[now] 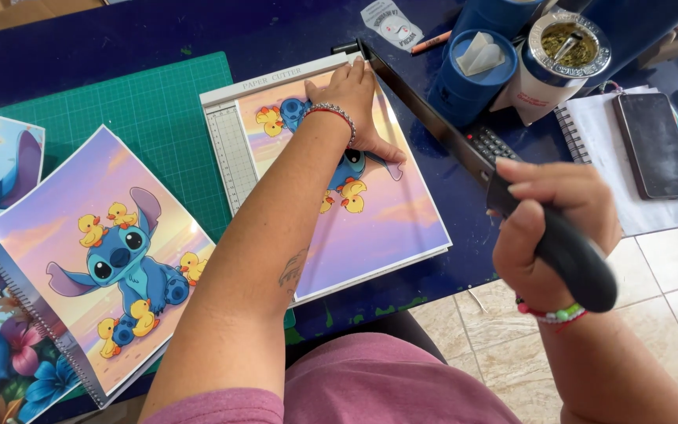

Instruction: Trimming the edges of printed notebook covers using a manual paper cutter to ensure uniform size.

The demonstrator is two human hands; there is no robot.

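Observation:
My left hand [351, 106] lies flat on a printed sheet [386, 228] that shows a blue cartoon creature with yellow ducks, pressing it onto a white paper cutter [229, 141]. The fingers are spread and hold nothing. My right hand [547, 228] is shut on the black handle [578, 259] of the cutter's blade arm [425, 110], which is lifted above the sheet's right edge.
A green cutting mat [143, 118] lies left of the cutter. More printed sheets and a spiral-bound cover [103, 259] sit at the left. Blue cups [472, 74], a metal-rimmed cup with a straw [566, 47], a remote [488, 145], a notebook with a phone [653, 145] stand right.

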